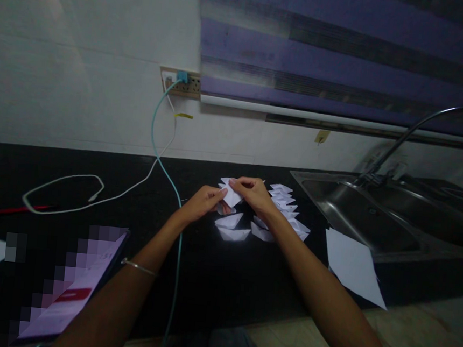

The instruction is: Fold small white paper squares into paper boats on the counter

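Note:
Between my two hands is a small piece of folded white paper (232,196), held above the black countertop. My left hand (204,202) pinches its left side, thumb on the near face. At its upper right, my right hand (254,194) grips it between thumb and fingers. Just below the hands lie folded paper boats (232,234), in short rows. More paper boats (281,199) are lined up to the right of my right hand, and some are partly hidden by my right wrist.
A stack of white paper sheets (353,268) lies by the steel double sink (335,196) at right. At left are a tablet-like screen (78,295), partly blurred, and a white cable (65,176). A teal cable (176,276) runs from the wall socket (190,86) past my left wrist.

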